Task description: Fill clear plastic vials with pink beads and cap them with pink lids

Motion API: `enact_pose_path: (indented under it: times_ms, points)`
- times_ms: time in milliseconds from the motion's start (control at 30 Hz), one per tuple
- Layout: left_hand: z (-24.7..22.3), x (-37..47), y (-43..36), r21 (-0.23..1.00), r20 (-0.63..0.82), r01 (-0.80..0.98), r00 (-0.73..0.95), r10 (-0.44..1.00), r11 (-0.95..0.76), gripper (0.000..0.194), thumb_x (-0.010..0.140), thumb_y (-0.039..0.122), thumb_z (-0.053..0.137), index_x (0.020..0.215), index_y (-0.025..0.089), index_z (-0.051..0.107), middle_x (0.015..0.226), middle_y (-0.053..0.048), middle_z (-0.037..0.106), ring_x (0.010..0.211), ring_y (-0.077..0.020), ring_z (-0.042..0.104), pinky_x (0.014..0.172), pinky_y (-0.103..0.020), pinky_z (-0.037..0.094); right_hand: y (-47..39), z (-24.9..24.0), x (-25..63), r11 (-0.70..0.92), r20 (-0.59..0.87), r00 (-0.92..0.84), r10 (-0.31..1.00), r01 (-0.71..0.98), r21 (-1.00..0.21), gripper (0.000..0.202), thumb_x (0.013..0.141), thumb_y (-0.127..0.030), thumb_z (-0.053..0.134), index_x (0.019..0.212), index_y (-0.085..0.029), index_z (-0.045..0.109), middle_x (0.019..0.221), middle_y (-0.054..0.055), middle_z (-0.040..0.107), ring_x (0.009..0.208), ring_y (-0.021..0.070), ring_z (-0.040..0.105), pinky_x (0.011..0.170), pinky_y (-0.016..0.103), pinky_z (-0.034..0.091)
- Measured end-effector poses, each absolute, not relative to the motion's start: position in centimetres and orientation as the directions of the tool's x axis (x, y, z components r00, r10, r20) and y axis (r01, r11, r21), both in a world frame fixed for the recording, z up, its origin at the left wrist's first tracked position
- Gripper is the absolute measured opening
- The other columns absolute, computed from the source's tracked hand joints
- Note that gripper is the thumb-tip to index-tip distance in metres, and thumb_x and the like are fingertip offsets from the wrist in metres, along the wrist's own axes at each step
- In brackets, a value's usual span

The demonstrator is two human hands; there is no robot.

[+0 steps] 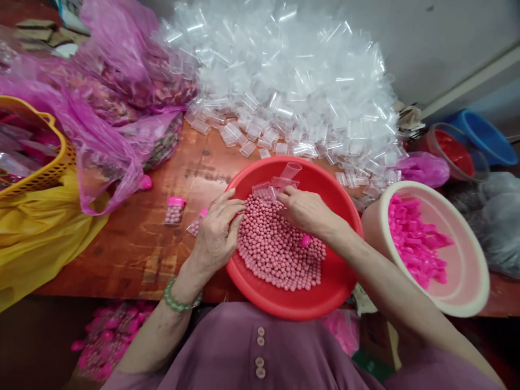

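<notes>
A red basin (pixel 264 300) holds a heap of pink beads (pixel 280 254), with a few clear plastic tubes (pixel 291 171) lying at its far side. My left hand (pixel 217 227) is over the basin's left rim, fingers stretched towards the beads and the thumb apart; nothing shows in it. My right hand (pixel 304 208) reaches into the basin, its fingers curled down at the beads beside the clear tubes. What its fingertips hold, if anything, is hidden. A bright pink piece (pixel 305 241) lies on the beads below that hand.
Left on the table stand a bead-filled container (pixel 175 211) with a pink cap and, partly behind my hand, another one (pixel 194 226). Clear tubes (pixel 284 81) are piled at the back. A white tub (pixel 459 271) of pink caps stands right, a yellow basket (pixel 60 157) left.
</notes>
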State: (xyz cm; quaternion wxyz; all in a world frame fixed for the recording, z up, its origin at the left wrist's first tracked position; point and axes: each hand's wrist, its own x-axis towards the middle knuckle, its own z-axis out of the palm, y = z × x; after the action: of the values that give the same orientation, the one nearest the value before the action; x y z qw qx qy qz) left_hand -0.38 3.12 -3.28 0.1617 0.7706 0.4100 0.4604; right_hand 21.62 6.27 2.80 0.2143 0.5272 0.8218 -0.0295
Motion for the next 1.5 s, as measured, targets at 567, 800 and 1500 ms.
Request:
enact_pose_path:
  times_ms: [567,800,1500]
  points:
    - [-4.0,-0.5,3.3,0.705,0.551,0.396,0.217,0.806,-0.589,0.019,0.089,0.007,0.052,0.096,0.015,0.068,0.100,-0.007,0.074,0.121,-0.0235,0.060,0.106,-0.050,0.050,8.0,-1.6,20.5,0.400,-0.286,-0.459,0.841,0.884,-0.243,0.042,0.098,-0.027,0.044,0.138,-0.013,0.047,0.116,0.015,0.069,0.105,0.0232,0.066,0.090,0.033,0.048]
    - [-3.9,-0.5,3.3,0.727,0.527,0.386,0.215,0.822,-0.567,0.021,0.089,0.008,0.051,0.096,0.016,0.069,0.100,-0.007,0.075,0.123,-0.0232,0.060,0.108,-0.051,0.048,8.0,-3.3,20.2,0.280,-0.139,-0.535,0.833,0.625,-0.728,0.033,0.096,-0.028,0.045,0.124,-0.014,0.054,0.124,0.013,0.064,0.113,0.0200,0.061,0.101,0.039,0.045]
    - [-3.7,-0.3,3.2,0.723,0.538,0.400,0.187,0.822,-0.564,0.017,0.088,0.007,0.055,0.094,0.014,0.069,0.098,-0.008,0.075,0.119,-0.0234,0.063,0.107,-0.049,0.050,6.9,-3.8,20.0,0.401,0.010,-0.497,0.868,0.689,-0.603,0.033,0.093,-0.026,0.052,0.121,-0.012,0.062,0.113,0.016,0.071,0.101,0.0221,0.067,0.091,0.036,0.050]
